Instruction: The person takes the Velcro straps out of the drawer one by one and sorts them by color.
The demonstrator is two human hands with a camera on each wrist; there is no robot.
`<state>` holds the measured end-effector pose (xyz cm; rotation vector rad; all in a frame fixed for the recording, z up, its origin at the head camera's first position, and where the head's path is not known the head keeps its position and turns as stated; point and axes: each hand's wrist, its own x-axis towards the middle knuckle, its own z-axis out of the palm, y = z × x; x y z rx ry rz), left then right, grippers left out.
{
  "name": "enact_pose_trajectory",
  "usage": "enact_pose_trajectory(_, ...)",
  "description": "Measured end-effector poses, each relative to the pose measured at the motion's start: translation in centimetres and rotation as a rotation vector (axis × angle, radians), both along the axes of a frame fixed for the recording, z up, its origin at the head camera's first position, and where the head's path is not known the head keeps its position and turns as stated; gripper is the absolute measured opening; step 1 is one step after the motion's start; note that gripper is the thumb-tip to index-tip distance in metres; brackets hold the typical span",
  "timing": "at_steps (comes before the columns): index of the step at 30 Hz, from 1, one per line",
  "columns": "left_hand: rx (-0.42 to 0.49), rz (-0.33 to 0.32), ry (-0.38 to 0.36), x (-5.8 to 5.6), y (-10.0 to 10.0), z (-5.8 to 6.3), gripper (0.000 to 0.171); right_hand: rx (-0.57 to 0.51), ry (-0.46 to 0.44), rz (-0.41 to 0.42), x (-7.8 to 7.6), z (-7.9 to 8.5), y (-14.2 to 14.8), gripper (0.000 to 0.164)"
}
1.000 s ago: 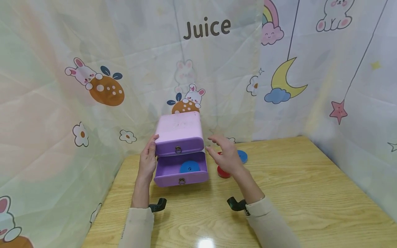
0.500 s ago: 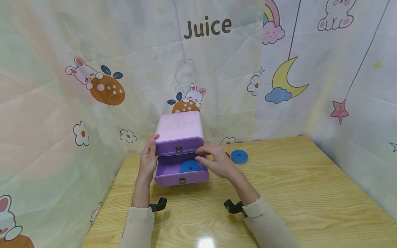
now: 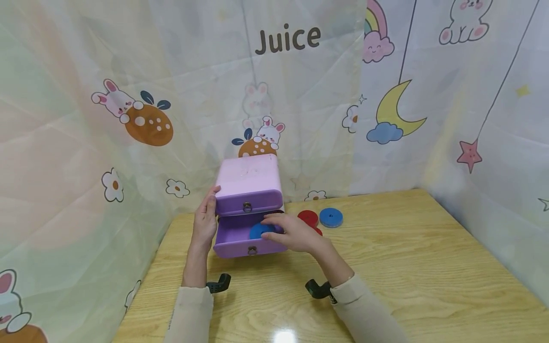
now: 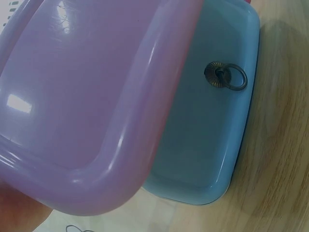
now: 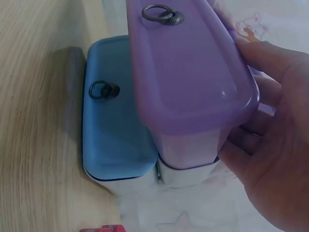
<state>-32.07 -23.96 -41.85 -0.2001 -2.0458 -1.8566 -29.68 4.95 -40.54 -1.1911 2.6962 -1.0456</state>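
A small drawer cabinet (image 3: pixel 249 172) with a pink top stands near the back cloth. Its upper purple drawer (image 3: pixel 229 205) is closed, while the purple drawer (image 3: pixel 231 250) beneath is pulled out. Inside that one lies a blue disc (image 3: pixel 255 232) with a small centre hole. My left hand (image 3: pixel 203 226) rests along the cabinet's left side, fingers straight. My right hand (image 3: pixel 299 233) reaches over the pulled-out drawer's right side, thumb and fingers apart above the disc, partly covering it. In the right wrist view, the fingers (image 5: pixel 268 55) are behind the purple drawer front, and the disc is hidden.
Right of the cabinet lie two red discs (image 3: pixel 308 217), one partly behind my right hand, and another blue disc (image 3: pixel 331 217). Below the pulled-out drawer, the wrist views show a blue drawer (image 4: pixel 203 140) with a ring pull. Printed cloth surrounds the wooden table (image 3: pixel 407 247).
My right hand has moved left, from beside the cabinet into the pulled-out drawer over the blue disc. The red discs now show more. My left hand stays on the cabinet's side.
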Motion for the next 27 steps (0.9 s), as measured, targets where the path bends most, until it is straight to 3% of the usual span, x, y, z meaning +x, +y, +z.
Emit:
enact_pose_trajectory(17, 0.013, 0.009, 0.031, -0.2, 0.1, -0.2, 0.050, 0.046, 0.056, -0.009, 0.1, 0.0, -1.1, 0.042)
enact_pose_trajectory(27, 0.035, -0.013, 0.036, -0.1, 0.1, -0.2, 0.050, 0.044, 0.092, -0.066, -0.2, -0.1, -1.8, 0.031)
